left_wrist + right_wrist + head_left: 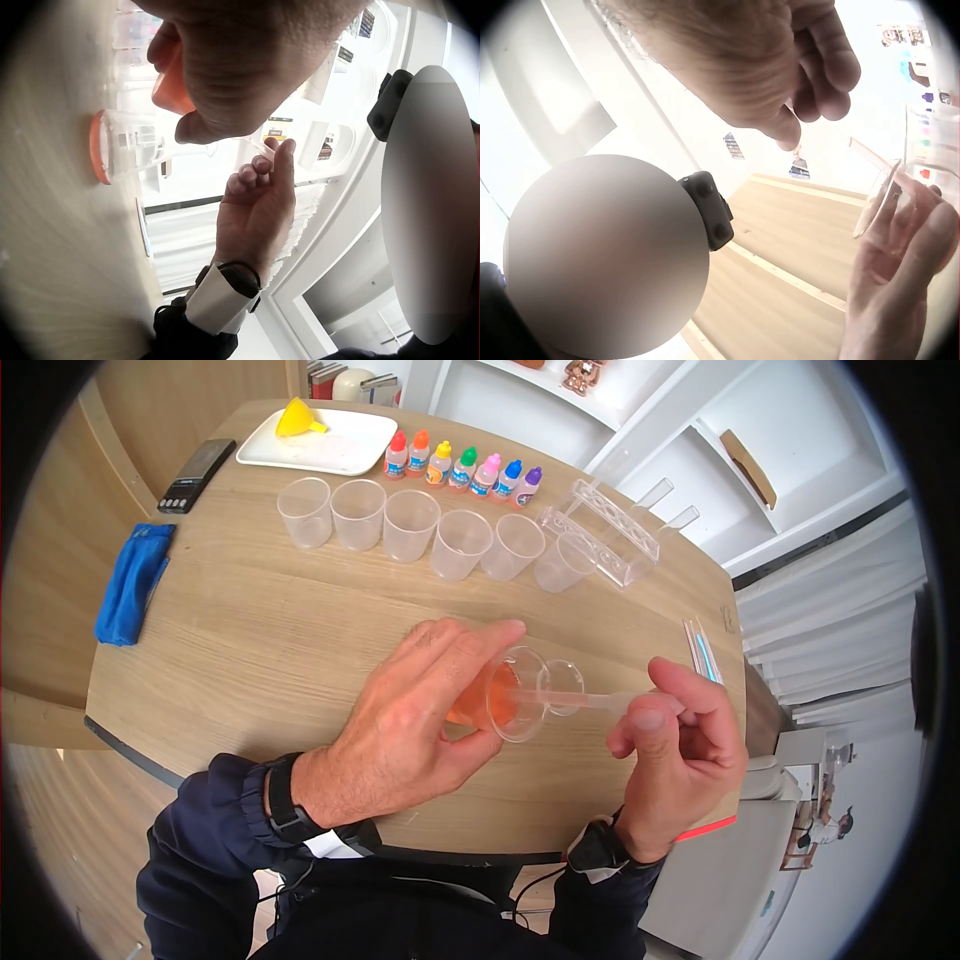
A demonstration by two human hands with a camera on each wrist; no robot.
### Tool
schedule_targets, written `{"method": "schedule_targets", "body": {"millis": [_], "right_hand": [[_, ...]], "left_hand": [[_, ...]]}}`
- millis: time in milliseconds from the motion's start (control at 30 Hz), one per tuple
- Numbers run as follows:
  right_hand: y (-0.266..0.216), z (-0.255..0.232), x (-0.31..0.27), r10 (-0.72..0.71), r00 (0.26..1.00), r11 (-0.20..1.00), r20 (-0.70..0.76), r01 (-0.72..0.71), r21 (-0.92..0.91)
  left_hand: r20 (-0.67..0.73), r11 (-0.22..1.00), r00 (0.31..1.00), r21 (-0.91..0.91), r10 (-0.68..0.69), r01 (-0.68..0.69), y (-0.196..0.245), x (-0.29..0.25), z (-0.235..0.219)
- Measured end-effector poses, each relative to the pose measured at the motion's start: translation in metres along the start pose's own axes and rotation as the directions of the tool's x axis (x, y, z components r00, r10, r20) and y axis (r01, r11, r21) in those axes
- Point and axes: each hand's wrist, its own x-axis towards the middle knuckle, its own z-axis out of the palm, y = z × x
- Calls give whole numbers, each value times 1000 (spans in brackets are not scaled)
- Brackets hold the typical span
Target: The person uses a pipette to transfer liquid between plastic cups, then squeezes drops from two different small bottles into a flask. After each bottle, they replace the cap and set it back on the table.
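Curled around a clear plastic cup point(518, 718) of orange liquid, my left hand point(410, 710) point(240, 67) point(896, 270) holds it tilted above the table. My right hand point(690, 755) point(259, 206) point(742, 60) pinches the bulb end of a translucent dropper point(575, 700) between thumb and fingers. The dropper lies nearly level in the head view, its tip inside the cup's mouth and pinkish liquid along its stem. Beside the cup stands a clear flask point(567, 705) point(127, 146), narrow at the top, with orange liquid at its base.
Several empty cups point(410, 525) form a row beyond my hands. Behind them are small colour bottles point(462, 470) and a white tray point(350, 455) with a yellow funnel point(297, 420). A test-tube rack point(610, 540) stands back right; a blue cloth point(135, 585) and black scale point(197, 475) lie left.
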Motion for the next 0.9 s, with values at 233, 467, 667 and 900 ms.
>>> {"method": "schedule_targets", "body": {"millis": [233, 467, 667, 900], "right_hand": [[2, -10, 6, 31, 994, 999, 106, -33, 13], [0, -10, 8, 62, 984, 997, 167, -69, 38], [2, -10, 9, 22, 985, 999, 169, -15, -46], [6, -9, 10, -86, 981, 991, 173, 103, -89]], "left_hand": [[7, 1000, 1000, -5, -10, 10, 1, 1, -1], [13, 1000, 1000, -3, -8, 8, 1, 0, -1], [7, 1000, 1000, -7, -4, 4, 1, 1, -1], [4, 1000, 1000, -5, 2, -2, 1, 1, -1]]}}
